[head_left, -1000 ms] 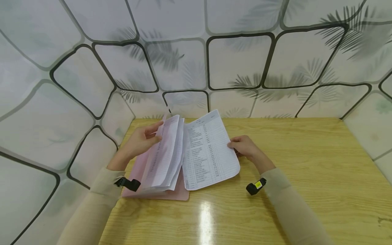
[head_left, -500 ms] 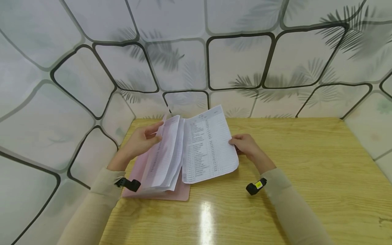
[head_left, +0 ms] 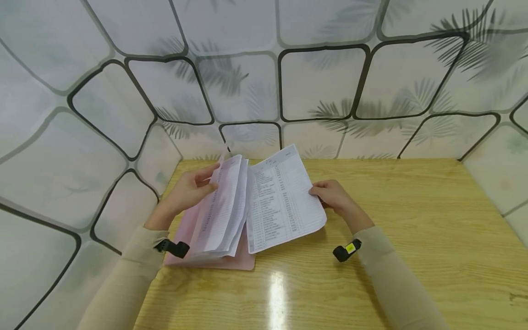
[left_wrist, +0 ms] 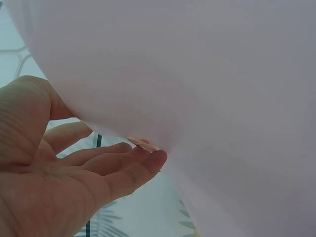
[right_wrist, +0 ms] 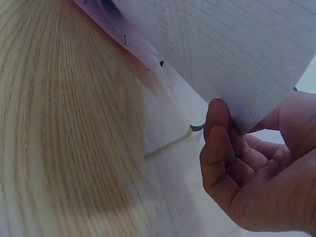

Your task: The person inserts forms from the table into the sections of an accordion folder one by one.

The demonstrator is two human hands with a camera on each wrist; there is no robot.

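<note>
A pink folder (head_left: pixel 243 262) lies on the table at left of centre in the head view, with several sheets (head_left: pixel 224 201) standing turned up to its left side. My left hand (head_left: pixel 191 189) pinches their left edge between thumb and fingers. In the left wrist view a broad pale sheet (left_wrist: pixel 197 89) hides part of the thumb of that left hand (left_wrist: pixel 74 173). My right hand (head_left: pixel 333 196) pinches the right edge of a printed list sheet (head_left: pixel 284 201), which is tilted up off the table. From below, the right wrist view shows this sheet (right_wrist: pixel 232 54) between the right hand's (right_wrist: pixel 256 173) thumb and curled fingers.
The wood-grain table (head_left: pixel 412 220) extends to the right and front. A patterned wall (head_left: pixel 321 82) rises directly behind it, and another patterned wall (head_left: pixel 82 160) stands close on the left. Each wrist carries a black camera (head_left: pixel 179 249).
The printed sheet first rose a little, then came down and slightly right. My right hand has shifted slightly right with it. The left hand and its sheets have stayed still.
</note>
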